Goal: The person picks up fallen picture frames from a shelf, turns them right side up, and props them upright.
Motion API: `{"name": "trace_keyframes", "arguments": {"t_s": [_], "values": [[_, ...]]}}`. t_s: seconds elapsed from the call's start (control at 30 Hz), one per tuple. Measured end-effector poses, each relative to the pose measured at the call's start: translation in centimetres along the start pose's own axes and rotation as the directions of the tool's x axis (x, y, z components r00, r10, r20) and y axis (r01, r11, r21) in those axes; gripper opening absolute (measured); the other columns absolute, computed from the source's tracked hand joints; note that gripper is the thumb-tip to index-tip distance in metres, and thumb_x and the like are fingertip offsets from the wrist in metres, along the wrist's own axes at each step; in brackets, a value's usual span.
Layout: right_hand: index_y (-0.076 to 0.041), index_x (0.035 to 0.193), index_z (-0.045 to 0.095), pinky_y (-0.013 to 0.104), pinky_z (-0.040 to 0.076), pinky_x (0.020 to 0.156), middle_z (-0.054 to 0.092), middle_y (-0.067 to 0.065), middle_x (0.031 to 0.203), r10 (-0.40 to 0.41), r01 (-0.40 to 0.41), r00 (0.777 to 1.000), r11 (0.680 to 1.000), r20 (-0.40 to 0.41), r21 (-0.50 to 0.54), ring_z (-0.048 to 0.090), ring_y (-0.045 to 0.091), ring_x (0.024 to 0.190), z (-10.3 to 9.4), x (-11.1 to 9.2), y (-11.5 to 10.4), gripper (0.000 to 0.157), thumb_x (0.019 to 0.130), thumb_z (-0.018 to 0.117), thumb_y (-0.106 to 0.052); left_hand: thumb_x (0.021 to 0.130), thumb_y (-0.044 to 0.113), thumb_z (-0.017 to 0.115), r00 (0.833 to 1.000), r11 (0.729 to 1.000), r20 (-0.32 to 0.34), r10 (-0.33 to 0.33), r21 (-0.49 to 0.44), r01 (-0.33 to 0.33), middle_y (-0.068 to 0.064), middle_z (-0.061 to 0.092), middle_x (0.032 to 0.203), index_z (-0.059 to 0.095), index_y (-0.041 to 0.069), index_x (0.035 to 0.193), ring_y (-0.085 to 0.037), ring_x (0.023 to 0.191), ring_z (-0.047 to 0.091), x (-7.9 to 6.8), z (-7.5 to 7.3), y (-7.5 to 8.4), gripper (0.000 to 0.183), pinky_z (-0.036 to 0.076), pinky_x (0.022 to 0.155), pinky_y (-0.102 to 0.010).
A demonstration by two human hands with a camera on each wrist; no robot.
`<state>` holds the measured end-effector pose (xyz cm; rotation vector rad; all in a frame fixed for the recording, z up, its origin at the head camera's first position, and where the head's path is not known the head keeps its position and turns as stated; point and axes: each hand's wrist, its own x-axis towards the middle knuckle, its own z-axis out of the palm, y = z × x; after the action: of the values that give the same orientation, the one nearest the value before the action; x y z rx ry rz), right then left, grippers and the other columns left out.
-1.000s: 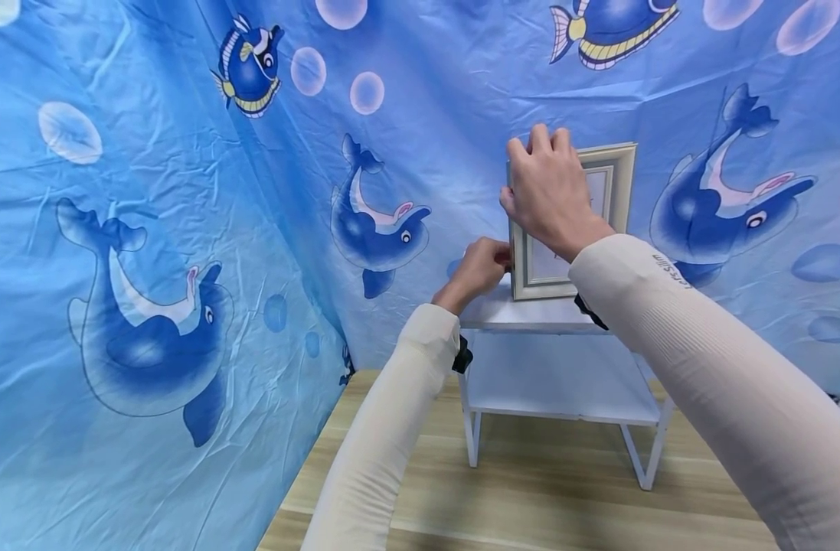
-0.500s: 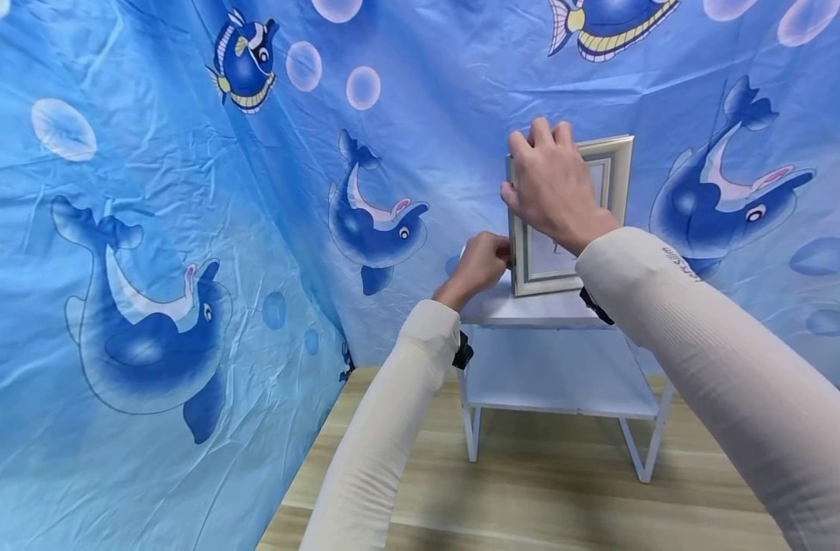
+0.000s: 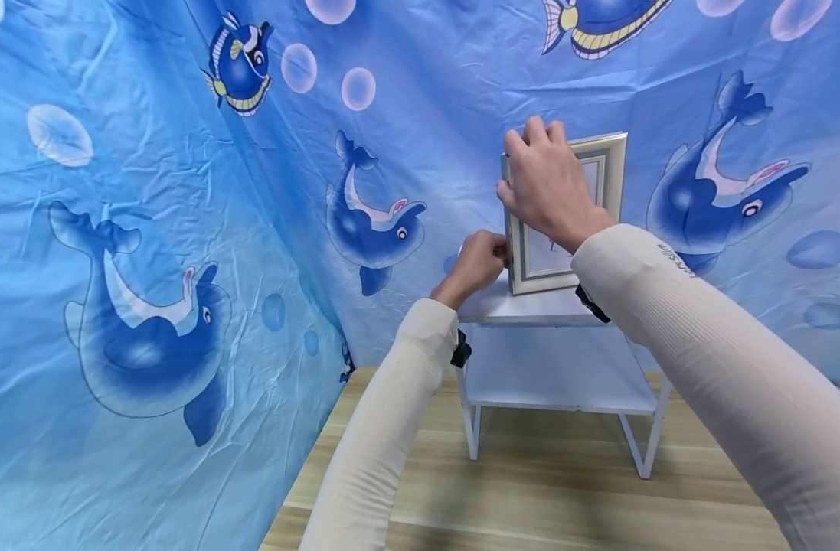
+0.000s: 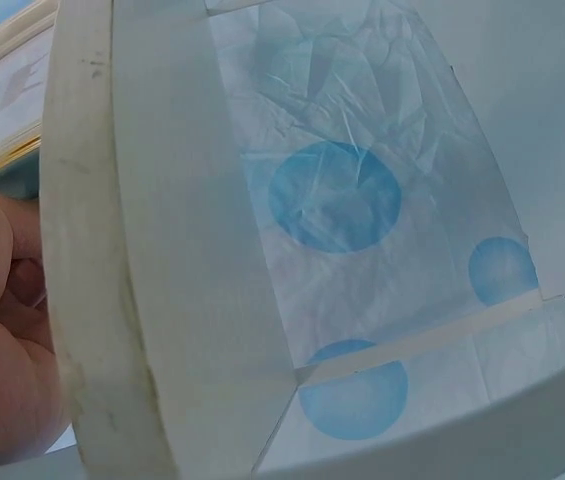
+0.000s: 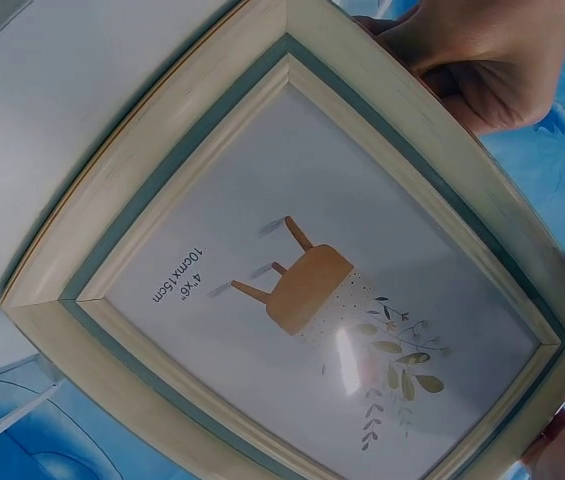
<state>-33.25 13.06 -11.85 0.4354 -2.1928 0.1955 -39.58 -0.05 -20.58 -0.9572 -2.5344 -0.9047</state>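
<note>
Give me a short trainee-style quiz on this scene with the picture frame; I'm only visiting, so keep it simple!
1. True or false: in the head view, at the picture frame, the person's right hand is higher than the left hand.
2. Multiple choice: which animals are printed on the blue backdrop? A) horses B) dolphins C) cats
3. Fill the gap: beneath its top, the white table has a lower ____.

Key: 1. True. 2. B. 3. Shelf.
</note>
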Motion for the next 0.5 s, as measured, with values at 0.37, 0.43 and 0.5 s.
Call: {"name": "trace_keyframes", "arguments": {"t_s": [0.37, 0.43, 0.5], "values": [[0.004, 0.111, 0.052, 0.051, 0.041, 0.090, 0.043, 0.021, 0.108, 0.007, -0.008, 1.000, 0.999, 0.005, 0.043, 0.039, 0.042, 0.110, 0.01, -0.02, 0.13, 0.030, 0.093, 0.063, -0.019, 0.094, -0.008, 0.054, 1.000, 1.000, -0.008, -0.002, 0.015, 0.002, -0.008, 0.069, 0.084, 0.075, 0.002, 0.104, -0.015, 0.069, 0.051, -0.10, -0.06, 0.23, 0.026, 0.039, 0.065, -0.023], [0.004, 0.110, 0.052, 0.051, 0.041, 0.088, 0.043, 0.021, 0.107, 0.002, -0.002, 1.000, 0.999, 0.004, 0.049, 0.039, 0.041, 0.110, -0.06, -0.04, 0.20, 0.030, 0.093, 0.064, -0.018, 0.094, -0.008, 0.054, 1.000, 1.000, -0.013, 0.001, 0.019, -0.001, -0.008, 0.068, 0.082, 0.076, 0.003, 0.103, -0.015, 0.068, 0.051, -0.05, -0.05, 0.25, 0.026, 0.039, 0.065, -0.023], [0.004, 0.109, 0.052, 0.051, 0.041, 0.087, 0.043, 0.021, 0.107, -0.003, 0.003, 1.000, 0.998, 0.003, 0.056, 0.039, 0.041, 0.109, -0.11, -0.08, 0.26, 0.029, 0.093, 0.064, -0.017, 0.094, -0.007, 0.054, 1.000, 1.000, -0.022, 0.006, 0.023, -0.006, -0.007, 0.067, 0.080, 0.076, 0.004, 0.101, -0.015, 0.066, 0.050, -0.06, -0.08, 0.29, 0.025, 0.038, 0.064, -0.023]]}}
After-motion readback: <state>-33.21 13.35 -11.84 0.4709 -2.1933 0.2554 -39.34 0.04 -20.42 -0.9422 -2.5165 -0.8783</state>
